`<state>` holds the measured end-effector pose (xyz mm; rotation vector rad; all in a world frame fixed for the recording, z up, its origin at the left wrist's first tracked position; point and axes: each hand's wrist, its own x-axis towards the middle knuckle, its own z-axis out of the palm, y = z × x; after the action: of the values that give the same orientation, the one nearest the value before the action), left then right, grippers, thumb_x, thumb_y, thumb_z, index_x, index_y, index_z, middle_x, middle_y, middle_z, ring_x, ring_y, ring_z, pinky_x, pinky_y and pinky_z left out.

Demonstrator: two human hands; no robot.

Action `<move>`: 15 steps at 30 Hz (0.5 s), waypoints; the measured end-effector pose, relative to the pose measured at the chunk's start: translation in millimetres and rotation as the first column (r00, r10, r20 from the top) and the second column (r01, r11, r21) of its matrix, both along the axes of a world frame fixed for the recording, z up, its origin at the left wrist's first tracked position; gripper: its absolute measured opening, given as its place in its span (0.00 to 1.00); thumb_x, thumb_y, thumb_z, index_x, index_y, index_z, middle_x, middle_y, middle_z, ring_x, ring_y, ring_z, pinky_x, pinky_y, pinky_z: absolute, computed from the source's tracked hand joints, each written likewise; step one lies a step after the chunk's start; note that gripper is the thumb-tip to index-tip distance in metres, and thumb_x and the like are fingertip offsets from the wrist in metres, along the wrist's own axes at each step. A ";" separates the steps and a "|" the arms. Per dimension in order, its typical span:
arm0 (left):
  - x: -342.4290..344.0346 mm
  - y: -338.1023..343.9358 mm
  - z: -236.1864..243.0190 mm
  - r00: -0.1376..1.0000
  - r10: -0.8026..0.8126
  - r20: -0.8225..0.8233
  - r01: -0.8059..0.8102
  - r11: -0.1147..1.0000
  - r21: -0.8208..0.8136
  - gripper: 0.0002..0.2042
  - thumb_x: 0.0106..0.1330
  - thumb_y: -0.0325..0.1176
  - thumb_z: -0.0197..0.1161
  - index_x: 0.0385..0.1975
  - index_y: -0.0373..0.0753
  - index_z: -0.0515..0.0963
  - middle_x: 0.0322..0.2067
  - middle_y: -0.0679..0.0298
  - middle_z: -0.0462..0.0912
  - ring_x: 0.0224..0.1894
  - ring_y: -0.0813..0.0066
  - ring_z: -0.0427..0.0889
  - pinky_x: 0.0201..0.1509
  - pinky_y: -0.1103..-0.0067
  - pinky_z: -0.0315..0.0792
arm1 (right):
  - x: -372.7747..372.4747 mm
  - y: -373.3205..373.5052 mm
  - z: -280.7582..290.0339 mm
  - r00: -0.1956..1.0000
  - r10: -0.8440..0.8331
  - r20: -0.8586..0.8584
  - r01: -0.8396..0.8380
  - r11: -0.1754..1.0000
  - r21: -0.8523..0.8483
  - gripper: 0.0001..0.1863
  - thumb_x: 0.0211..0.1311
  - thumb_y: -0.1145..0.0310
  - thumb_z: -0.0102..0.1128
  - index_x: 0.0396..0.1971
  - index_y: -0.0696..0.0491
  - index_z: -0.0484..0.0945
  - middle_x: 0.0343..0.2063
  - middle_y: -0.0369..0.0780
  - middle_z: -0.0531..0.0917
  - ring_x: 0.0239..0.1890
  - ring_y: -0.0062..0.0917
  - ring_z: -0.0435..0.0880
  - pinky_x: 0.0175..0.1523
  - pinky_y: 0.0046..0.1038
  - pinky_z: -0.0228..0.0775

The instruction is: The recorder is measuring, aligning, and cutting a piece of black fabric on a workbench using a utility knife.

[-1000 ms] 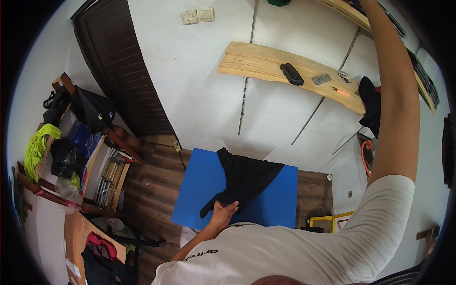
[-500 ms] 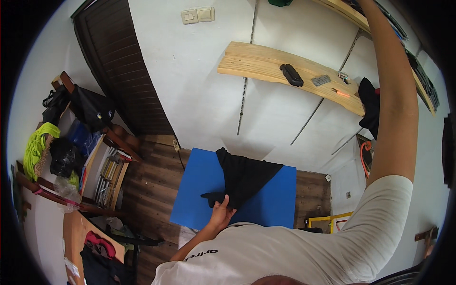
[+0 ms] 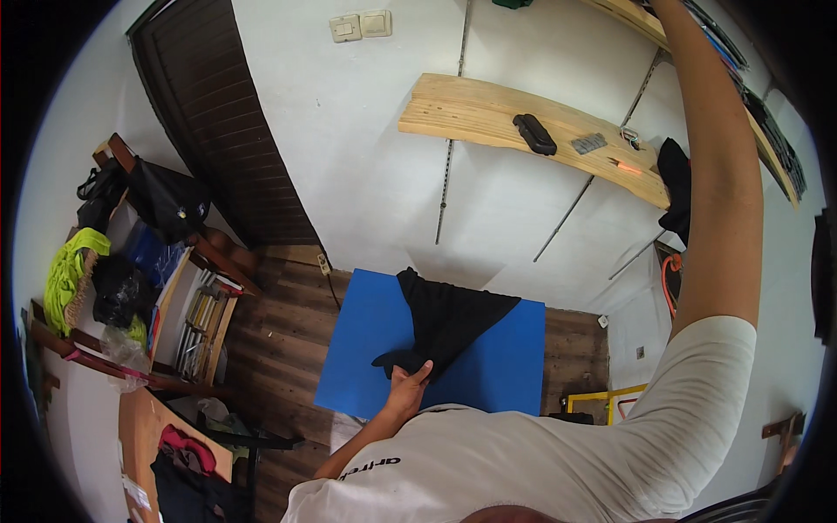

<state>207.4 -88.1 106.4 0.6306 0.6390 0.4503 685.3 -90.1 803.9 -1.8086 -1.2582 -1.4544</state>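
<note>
A dark, crumpled garment (image 3: 449, 318) lies across a blue tabletop (image 3: 353, 357). My left hand (image 3: 407, 388) grips the garment's near part, thumb on top, beside a narrow folded tail of cloth. My right arm (image 3: 711, 174) stretches up along the right side to the upper wooden shelf (image 3: 628, 19), where dark flat items (image 3: 724, 44) lie; the hand itself is cut off at the top edge, so what it touches is hidden.
A wooden shelf (image 3: 462, 105) holds a black case (image 3: 534, 133), small items and dark cloth. At left are a dark door (image 3: 209, 113), a rack (image 3: 200, 322) with bags and clothes, and a side table (image 3: 139, 418). A yellow frame (image 3: 588, 401) stands low at right.
My left hand has shifted slightly up and the cloth tail beside it has folded inward. My raised right arm has moved slightly left.
</note>
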 end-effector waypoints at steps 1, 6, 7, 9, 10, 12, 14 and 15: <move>0.6 0.2 -0.3 1.000 0.008 0.012 -0.008 1.000 0.015 0.19 0.66 0.28 0.74 0.51 0.43 0.71 0.52 0.64 0.82 0.55 0.70 0.80 0.63 0.65 0.73 | 1.1 0.6 -3.7 0.994 0.105 -0.012 -0.105 0.994 0.008 0.33 0.65 0.65 0.65 0.68 0.57 0.67 0.63 0.55 0.76 0.64 0.49 0.75 0.69 0.41 0.67; 1.7 3.0 -2.5 1.000 0.004 -0.011 -0.004 0.999 -0.036 0.24 0.65 0.27 0.74 0.55 0.44 0.67 0.56 0.62 0.78 0.59 0.67 0.78 0.67 0.62 0.70 | -0.8 4.4 -19.0 0.998 0.063 0.018 -0.063 0.998 0.016 0.37 0.63 0.61 0.67 0.69 0.58 0.65 0.61 0.56 0.76 0.64 0.49 0.75 0.69 0.40 0.67; 1.3 3.2 -2.7 0.999 -0.020 0.026 0.022 0.996 -0.082 0.27 0.64 0.26 0.75 0.57 0.45 0.64 0.58 0.61 0.76 0.60 0.66 0.77 0.67 0.62 0.69 | -2.1 3.9 -21.5 0.998 0.062 -0.018 -0.062 0.998 0.014 0.37 0.63 0.62 0.68 0.69 0.58 0.64 0.61 0.56 0.76 0.64 0.48 0.75 0.69 0.40 0.68; 0.8 3.6 -2.4 0.999 -0.035 -0.030 0.033 0.997 -0.064 0.29 0.64 0.25 0.75 0.57 0.46 0.62 0.59 0.61 0.75 0.60 0.66 0.77 0.67 0.62 0.69 | -5.6 2.6 -25.8 0.997 0.064 -0.053 -0.063 0.998 0.010 0.38 0.63 0.62 0.68 0.70 0.58 0.63 0.61 0.55 0.76 0.64 0.48 0.75 0.69 0.40 0.68; 0.3 3.5 -2.0 0.998 -0.055 -0.021 0.054 0.997 -0.061 0.31 0.63 0.23 0.75 0.58 0.48 0.59 0.60 0.61 0.73 0.60 0.66 0.77 0.66 0.62 0.70 | -7.5 1.5 -28.4 0.988 0.143 -0.066 -0.143 0.990 0.001 0.38 0.63 0.63 0.68 0.70 0.57 0.63 0.61 0.55 0.76 0.64 0.47 0.75 0.69 0.40 0.68; 0.0 4.1 -0.2 0.996 -0.071 -0.052 0.068 0.997 -0.041 0.32 0.63 0.22 0.74 0.58 0.50 0.58 0.61 0.62 0.72 0.59 0.67 0.77 0.65 0.64 0.71 | -11.9 -0.3 -31.8 0.972 0.221 -0.078 -0.222 0.975 -0.005 0.39 0.62 0.64 0.69 0.70 0.57 0.62 0.62 0.54 0.75 0.63 0.46 0.76 0.69 0.40 0.69; -0.2 4.8 2.0 0.994 -0.092 -0.061 0.091 0.995 -0.027 0.33 0.63 0.21 0.74 0.58 0.51 0.57 0.61 0.63 0.71 0.59 0.68 0.77 0.63 0.65 0.72 | -16.3 -1.2 -34.6 0.985 0.146 -0.092 -0.148 0.989 -0.016 0.39 0.62 0.66 0.70 0.71 0.55 0.61 0.62 0.52 0.75 0.63 0.44 0.77 0.68 0.40 0.70; -0.1 4.8 2.9 0.994 -0.087 -0.059 0.086 0.996 -0.025 0.33 0.62 0.20 0.74 0.57 0.51 0.57 0.60 0.63 0.72 0.58 0.69 0.77 0.62 0.66 0.73 | -18.2 -1.5 -36.0 0.985 0.147 -0.093 -0.149 0.989 -0.017 0.39 0.62 0.66 0.70 0.71 0.55 0.61 0.62 0.52 0.75 0.63 0.44 0.77 0.68 0.40 0.70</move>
<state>207.3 -83.3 109.2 0.6495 0.6703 0.3437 667.1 -91.6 767.8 -1.7364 -1.3379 -1.2670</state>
